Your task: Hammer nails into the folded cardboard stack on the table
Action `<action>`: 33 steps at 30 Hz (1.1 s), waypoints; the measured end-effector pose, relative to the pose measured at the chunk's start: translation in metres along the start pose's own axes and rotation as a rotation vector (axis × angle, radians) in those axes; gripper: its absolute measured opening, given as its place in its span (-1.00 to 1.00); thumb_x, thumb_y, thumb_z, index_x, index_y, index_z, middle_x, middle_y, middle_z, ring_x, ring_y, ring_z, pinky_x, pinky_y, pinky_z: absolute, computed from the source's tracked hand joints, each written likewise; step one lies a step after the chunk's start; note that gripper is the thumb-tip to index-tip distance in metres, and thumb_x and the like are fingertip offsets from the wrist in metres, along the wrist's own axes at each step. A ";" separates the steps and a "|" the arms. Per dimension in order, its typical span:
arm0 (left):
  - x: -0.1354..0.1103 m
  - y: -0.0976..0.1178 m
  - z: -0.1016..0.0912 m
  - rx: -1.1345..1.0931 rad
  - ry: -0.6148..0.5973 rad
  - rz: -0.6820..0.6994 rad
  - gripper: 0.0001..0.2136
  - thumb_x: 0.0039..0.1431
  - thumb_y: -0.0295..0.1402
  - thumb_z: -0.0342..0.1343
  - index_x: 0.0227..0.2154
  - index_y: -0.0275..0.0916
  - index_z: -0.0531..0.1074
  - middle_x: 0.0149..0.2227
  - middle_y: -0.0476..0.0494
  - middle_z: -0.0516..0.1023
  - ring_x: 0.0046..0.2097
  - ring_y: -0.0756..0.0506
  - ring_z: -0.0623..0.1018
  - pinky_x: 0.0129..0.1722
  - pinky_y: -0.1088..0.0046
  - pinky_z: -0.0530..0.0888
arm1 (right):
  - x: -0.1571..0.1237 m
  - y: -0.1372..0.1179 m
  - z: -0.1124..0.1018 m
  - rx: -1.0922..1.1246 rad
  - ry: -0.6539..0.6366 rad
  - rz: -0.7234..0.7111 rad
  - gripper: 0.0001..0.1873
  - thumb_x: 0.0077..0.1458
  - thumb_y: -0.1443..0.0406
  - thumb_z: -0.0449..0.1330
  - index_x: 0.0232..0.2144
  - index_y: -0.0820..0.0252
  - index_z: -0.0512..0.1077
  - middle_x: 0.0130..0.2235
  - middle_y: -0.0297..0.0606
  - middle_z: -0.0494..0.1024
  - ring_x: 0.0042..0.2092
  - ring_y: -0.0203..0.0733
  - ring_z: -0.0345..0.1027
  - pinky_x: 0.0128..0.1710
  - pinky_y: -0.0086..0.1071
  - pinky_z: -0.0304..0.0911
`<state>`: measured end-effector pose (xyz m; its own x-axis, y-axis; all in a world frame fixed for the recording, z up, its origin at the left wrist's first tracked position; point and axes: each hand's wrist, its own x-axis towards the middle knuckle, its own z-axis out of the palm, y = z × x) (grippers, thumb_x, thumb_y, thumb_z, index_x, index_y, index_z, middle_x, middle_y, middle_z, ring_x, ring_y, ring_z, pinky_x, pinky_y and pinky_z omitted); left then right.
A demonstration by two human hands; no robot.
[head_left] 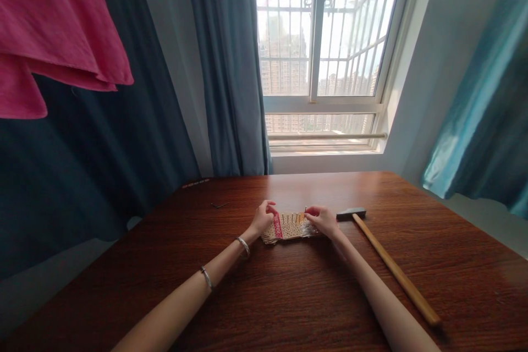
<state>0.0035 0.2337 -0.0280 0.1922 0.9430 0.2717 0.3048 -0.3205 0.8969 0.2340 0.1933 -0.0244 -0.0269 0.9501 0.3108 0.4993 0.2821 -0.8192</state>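
Beige, the board (291, 229) is stretching crosswise between our left hand (263, 219), its grip unclear, and our right hand (323, 221), which is pinching a nail (306, 209).

Around 1 pale, dark-dotted rectangular slab (291, 230) with 1 pink strip (278, 227) are 2 bare hands: 1 left hand (263, 220) at 9 o'clock, 1 right hand (324, 221) at 3. At least 5 thin upright metal nails (292, 218) show, too small for an exact count. The left arm wears 2 silver-coloured metal bracelets (245, 247). At 4 o'clock is 1 wooden-handled, dark-headed hammer (388, 261); at 12, 1 white-framed glass window (314, 55); at 10, 1 pink cloth (61, 16).
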 end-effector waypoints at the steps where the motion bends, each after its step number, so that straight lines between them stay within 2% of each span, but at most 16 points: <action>1: 0.001 -0.002 0.002 -0.021 0.004 -0.013 -0.61 -0.25 -0.69 -0.13 -0.27 -0.33 0.25 -0.47 -0.05 0.45 -0.39 0.01 0.46 -0.39 0.50 0.38 | 0.000 0.000 0.001 -0.009 -0.007 -0.010 -0.74 -0.11 0.18 0.12 -0.46 0.24 0.50 -0.47 -0.26 0.54 -0.42 -0.26 0.37 -0.42 -0.45 0.22; 9: -0.002 -0.016 0.014 -0.075 0.044 -0.038 -0.68 -0.26 -0.65 -0.11 -0.35 -0.34 0.31 -0.52 -0.03 0.43 -0.43 0.01 0.45 -0.44 0.50 0.38 | -0.005 0.000 0.005 -0.076 -0.007 -0.057 -0.77 -0.10 0.26 0.08 -0.46 0.23 0.51 -0.49 -0.29 0.54 -0.44 -0.29 0.35 -0.42 -0.48 0.19; 12: -0.002 -0.017 0.014 -0.078 0.023 -0.036 -0.70 -0.26 -0.65 -0.12 -0.38 -0.34 0.33 -0.52 -0.03 0.43 -0.43 0.01 0.45 -0.44 0.51 0.38 | -0.005 0.000 0.006 -0.086 -0.004 -0.065 -0.76 -0.09 0.27 0.07 -0.46 0.24 0.51 -0.49 -0.28 0.54 -0.43 -0.29 0.35 -0.42 -0.48 0.20; 17: 0.004 -0.006 0.002 0.042 -0.132 -0.011 -0.75 -0.20 -0.60 -0.09 -0.42 -0.35 0.43 -0.45 -0.09 0.49 -0.38 -0.02 0.47 -0.35 0.47 0.40 | -0.004 0.001 0.004 -0.093 -0.020 -0.078 -0.77 -0.09 0.27 0.07 -0.47 0.25 0.51 -0.49 -0.27 0.54 -0.44 -0.29 0.35 -0.43 -0.48 0.19; 20: 0.015 0.009 -0.009 0.144 -0.238 0.045 -0.79 -0.13 -0.48 0.00 -0.41 -0.35 0.49 -0.37 -0.14 0.53 -0.32 -0.05 0.47 -0.26 0.45 0.38 | -0.004 0.001 0.003 -0.093 -0.036 -0.086 -0.77 -0.09 0.27 0.08 -0.48 0.25 0.51 -0.48 -0.28 0.55 -0.44 -0.29 0.35 -0.43 -0.48 0.19; 23: 0.027 0.020 -0.013 0.163 -0.342 0.050 -0.77 -0.10 -0.36 0.06 -0.39 -0.36 0.52 -0.39 -0.16 0.55 -0.34 -0.07 0.47 -0.29 0.45 0.37 | -0.004 0.000 0.003 -0.095 -0.051 -0.090 -0.76 -0.08 0.27 0.07 -0.48 0.24 0.51 -0.48 -0.29 0.55 -0.44 -0.29 0.35 -0.43 -0.49 0.19; 29: 0.045 0.017 0.005 0.155 -0.452 0.033 -0.72 -0.14 -0.28 0.11 -0.39 -0.38 0.53 -0.44 -0.17 0.55 -0.40 -0.05 0.45 -0.41 0.50 0.33 | -0.005 -0.002 0.004 -0.107 -0.056 -0.097 -0.74 -0.07 0.26 0.05 -0.44 0.23 0.52 -0.48 -0.31 0.54 -0.43 -0.28 0.34 -0.45 -0.50 0.17; 33: 0.052 0.016 0.017 0.172 -0.480 0.052 -0.70 -0.16 -0.26 0.13 -0.40 -0.39 0.54 -0.45 -0.16 0.55 -0.42 -0.04 0.44 -0.44 0.54 0.30 | -0.004 -0.003 0.003 -0.120 -0.060 -0.105 -0.73 -0.06 0.25 0.04 -0.48 0.24 0.52 -0.52 -0.34 0.52 -0.45 -0.31 0.32 -0.47 -0.51 0.14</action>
<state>0.0345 0.2763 -0.0055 0.6056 0.7910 0.0870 0.4247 -0.4138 0.8052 0.2297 0.1889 -0.0246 -0.1342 0.9235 0.3594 0.5905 0.3658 -0.7194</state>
